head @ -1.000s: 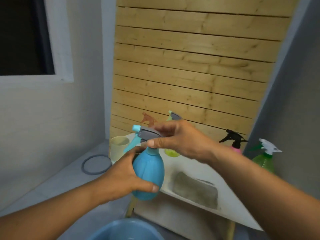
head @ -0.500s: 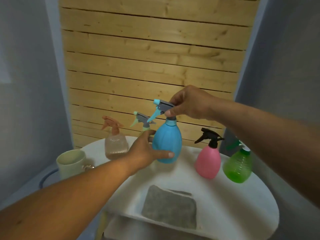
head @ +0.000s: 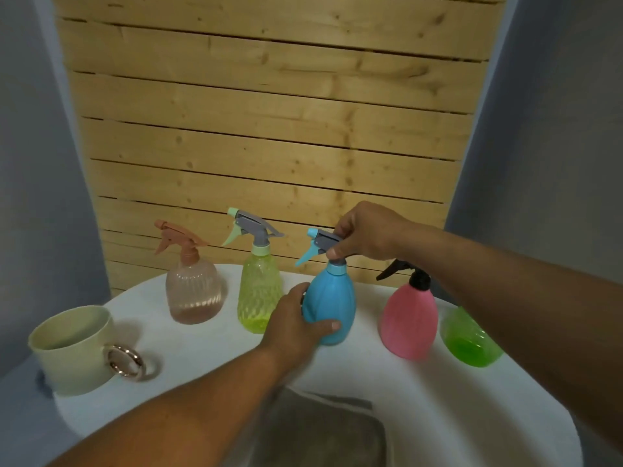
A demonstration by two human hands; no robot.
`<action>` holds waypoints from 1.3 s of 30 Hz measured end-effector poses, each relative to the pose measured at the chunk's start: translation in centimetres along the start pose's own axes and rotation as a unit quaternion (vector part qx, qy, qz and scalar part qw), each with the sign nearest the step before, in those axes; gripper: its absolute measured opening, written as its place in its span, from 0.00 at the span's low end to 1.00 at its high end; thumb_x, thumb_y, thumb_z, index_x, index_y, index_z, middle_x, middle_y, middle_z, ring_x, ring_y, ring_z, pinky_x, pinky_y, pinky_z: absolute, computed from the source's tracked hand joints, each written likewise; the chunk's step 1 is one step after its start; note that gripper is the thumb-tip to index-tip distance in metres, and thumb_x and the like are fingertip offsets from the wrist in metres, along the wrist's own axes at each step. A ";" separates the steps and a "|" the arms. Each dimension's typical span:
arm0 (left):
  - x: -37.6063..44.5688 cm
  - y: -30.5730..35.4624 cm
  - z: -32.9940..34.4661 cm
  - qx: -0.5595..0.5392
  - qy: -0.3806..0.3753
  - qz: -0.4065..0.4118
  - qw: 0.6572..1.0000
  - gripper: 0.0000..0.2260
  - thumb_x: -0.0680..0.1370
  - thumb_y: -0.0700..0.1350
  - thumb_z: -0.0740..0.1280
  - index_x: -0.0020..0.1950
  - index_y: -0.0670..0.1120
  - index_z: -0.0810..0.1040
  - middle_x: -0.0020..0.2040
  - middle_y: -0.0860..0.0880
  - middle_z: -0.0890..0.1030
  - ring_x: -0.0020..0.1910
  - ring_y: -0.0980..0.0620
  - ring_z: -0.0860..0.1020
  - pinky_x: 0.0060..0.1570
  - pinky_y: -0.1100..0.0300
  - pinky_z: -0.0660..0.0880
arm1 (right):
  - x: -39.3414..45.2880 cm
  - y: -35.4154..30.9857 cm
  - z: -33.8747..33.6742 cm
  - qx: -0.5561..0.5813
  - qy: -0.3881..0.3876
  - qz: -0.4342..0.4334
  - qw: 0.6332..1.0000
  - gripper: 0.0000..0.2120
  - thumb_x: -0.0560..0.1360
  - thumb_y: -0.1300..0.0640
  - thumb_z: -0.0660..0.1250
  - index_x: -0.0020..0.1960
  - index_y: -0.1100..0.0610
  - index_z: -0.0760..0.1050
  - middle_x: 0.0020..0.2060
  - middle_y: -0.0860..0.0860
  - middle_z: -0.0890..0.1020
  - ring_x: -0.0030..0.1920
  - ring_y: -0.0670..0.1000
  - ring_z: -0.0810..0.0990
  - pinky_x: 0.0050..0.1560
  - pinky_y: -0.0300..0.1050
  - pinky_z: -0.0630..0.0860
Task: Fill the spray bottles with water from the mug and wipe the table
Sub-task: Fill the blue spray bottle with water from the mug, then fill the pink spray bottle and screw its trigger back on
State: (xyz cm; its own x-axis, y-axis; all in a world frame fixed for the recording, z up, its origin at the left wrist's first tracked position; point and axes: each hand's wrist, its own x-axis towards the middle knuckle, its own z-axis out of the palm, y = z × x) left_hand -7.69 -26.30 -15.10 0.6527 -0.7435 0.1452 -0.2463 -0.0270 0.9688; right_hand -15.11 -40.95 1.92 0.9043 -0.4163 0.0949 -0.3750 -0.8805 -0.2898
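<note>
Background: pale wood slats (head: 269, 129) between grey walls; white round table (head: 455, 409) in front.

Head view, on the table, left to right: mug (head: 72, 350); peach bottle (head: 194, 291); yellow-green bottle (head: 259, 291); blue bottle (head: 332, 306); pink bottle (head: 409, 320); green bottle (head: 468, 342), partly hidden by the right forearm. Grey cloth (head: 323, 429) at the near edge.

Left hand (head: 293, 323) wraps the blue bottle's belly. Right hand (head: 367, 232) pinches its grey sprayer head.

Risk: neighbours stand near, so a jerk while twisting may topple them.

Blue bottle: opaque, ribbed, upright, seemingly on the table; fill level cannot be told.
</note>
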 end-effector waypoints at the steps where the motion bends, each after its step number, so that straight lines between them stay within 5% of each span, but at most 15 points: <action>1: 0.1 -0.3 0.2 -0.005 -0.002 0.000 1.000 0.30 0.70 0.42 0.83 0.66 0.53 0.73 0.57 0.54 0.81 0.55 0.53 0.82 0.54 0.52 0.83 | 0.2 0.1 0.2 -0.007 -0.001 0.000 1.000 0.14 0.71 0.43 0.77 0.49 0.52 0.85 0.42 0.49 0.84 0.43 0.48 0.76 0.52 0.48 0.66; 8: 0.5 -0.9 0.6 0.004 -0.012 -0.001 1.000 0.31 0.71 0.43 0.81 0.68 0.53 0.70 0.58 0.57 0.78 0.55 0.57 0.80 0.43 0.70 0.79 | 0.8 0.6 1.0 -0.038 0.009 0.005 0.999 0.16 0.71 0.42 0.77 0.52 0.51 0.85 0.42 0.47 0.84 0.45 0.47 0.75 0.54 0.49 0.63; 20: 1.0 -1.1 1.0 0.012 -0.023 -0.004 1.000 0.31 0.72 0.44 0.81 0.70 0.52 0.69 0.59 0.56 0.78 0.56 0.57 0.79 0.46 0.68 0.79 | 0.9 0.9 1.2 -0.032 0.008 0.031 0.999 0.17 0.71 0.42 0.77 0.53 0.51 0.85 0.41 0.46 0.82 0.46 0.48 0.76 0.56 0.52 0.68; 27: 0.7 -0.8 0.9 0.029 -0.033 -0.018 0.999 0.32 0.73 0.44 0.79 0.72 0.52 0.67 0.64 0.52 0.77 0.59 0.55 0.79 0.48 0.69 0.78 | -0.6 1.0 -1.6 -0.085 -0.003 0.056 0.995 0.32 0.72 0.29 0.67 0.65 0.52 0.80 0.63 0.47 0.81 0.64 0.52 0.76 0.71 0.59 0.66; 31: -0.2 -0.9 1.0 0.040 -0.010 -0.060 0.997 0.48 0.73 0.45 0.81 0.84 0.47 0.53 0.77 0.47 0.67 0.72 0.49 0.72 0.62 0.60 0.71 | -2.6 2.5 -6.0 -0.203 -0.085 0.092 0.971 0.33 0.74 0.35 0.69 0.73 0.51 0.73 0.70 0.49 0.75 0.71 0.55 0.71 0.72 0.56 0.66; 34: -0.8 -1.0 1.3 0.063 0.019 -0.075 0.995 0.53 0.70 0.48 0.82 0.85 0.47 0.50 0.82 0.45 0.61 0.79 0.44 0.64 0.75 0.48 0.67 | -3.6 4.1 -6.4 -0.231 -0.136 0.121 0.956 0.28 0.72 0.40 0.75 0.68 0.49 0.78 0.62 0.48 0.79 0.65 0.56 0.75 0.63 0.53 0.72; 39: -1.3 0.5 1.0 0.076 0.040 -0.064 0.994 0.56 0.67 0.50 0.84 0.85 0.48 0.51 0.82 0.45 0.61 0.80 0.44 0.64 0.76 0.42 0.66 | -4.1 6.3 -4.0 -0.172 -0.099 0.117 0.973 0.15 0.71 0.52 0.78 0.57 0.51 0.84 0.43 0.46 0.83 0.47 0.50 0.80 0.45 0.45 0.74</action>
State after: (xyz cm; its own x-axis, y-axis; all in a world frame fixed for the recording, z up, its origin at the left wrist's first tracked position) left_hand -9.33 -26.02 -14.98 0.7395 -0.6718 0.0442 -0.2587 -0.2230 0.9399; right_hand -22.01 -45.70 3.53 0.7943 -0.5931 -0.1312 -0.5911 -0.8045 0.0582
